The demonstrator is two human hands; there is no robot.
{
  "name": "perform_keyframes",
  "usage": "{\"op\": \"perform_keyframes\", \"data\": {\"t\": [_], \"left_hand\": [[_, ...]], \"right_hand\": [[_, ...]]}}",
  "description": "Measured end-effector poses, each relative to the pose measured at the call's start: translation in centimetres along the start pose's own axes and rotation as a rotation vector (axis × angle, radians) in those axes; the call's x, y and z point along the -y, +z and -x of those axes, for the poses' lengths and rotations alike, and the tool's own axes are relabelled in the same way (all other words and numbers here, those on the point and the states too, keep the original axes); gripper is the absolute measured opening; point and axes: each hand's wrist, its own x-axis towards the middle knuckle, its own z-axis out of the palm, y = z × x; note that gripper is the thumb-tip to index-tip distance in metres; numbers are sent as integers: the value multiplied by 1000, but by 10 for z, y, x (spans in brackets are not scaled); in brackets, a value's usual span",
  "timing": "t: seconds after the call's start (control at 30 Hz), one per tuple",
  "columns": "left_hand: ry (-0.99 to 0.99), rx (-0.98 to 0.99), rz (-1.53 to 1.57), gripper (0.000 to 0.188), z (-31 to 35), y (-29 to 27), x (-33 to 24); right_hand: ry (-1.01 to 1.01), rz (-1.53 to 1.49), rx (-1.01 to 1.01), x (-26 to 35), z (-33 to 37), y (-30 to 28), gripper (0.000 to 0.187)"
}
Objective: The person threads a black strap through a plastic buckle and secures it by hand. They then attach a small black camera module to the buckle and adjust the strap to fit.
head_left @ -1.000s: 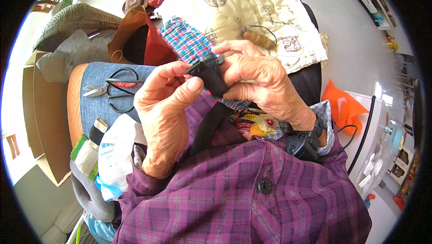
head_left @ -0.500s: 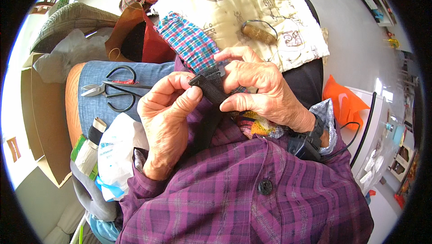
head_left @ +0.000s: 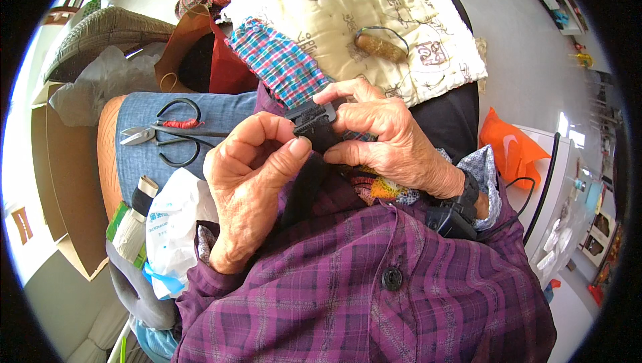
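In front of my chest, a black webbing strap (head_left: 319, 137) is held between my two hands, its end folded at a dark buckle (head_left: 328, 110). My left hand (head_left: 244, 186) pinches the strap's folded end between thumb and forefinger. From the other side, my right hand (head_left: 394, 129) grips the strap by the buckle, its forefinger stretched across the top. A blue, pink and white checked cloth (head_left: 277, 55) runs up and left from the buckle. Below the right hand, patterned yellow and red cloth (head_left: 384, 189) shows in part.
Black-handled scissors (head_left: 190, 140) lie on a denim-covered surface (head_left: 227, 103) at the left. Beyond is a cream printed quilted cloth (head_left: 334, 8) bearing a brown oblong piece (head_left: 381, 48) with a cord. A white plastic bag (head_left: 177, 222) sits by my left sleeve, an orange bag (head_left: 511, 149) to the right.
My left thumb and forefinger have shifted slightly right, closer to the buckle, and the strap's end has turned and folded nearer it. The right hand keeps its grip almost in place.
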Motion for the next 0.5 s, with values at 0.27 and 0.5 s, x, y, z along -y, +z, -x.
{"op": "perform_keyframes", "data": {"t": [0.27,0.5], "left_hand": [[40,-20,-111,13,4,2,-10],[73,46,-287,12,2,0,-12]], "right_hand": [[-49,8,49,0,0,-2,21],[-169,-26,34,-9,-3,2,18]]}}
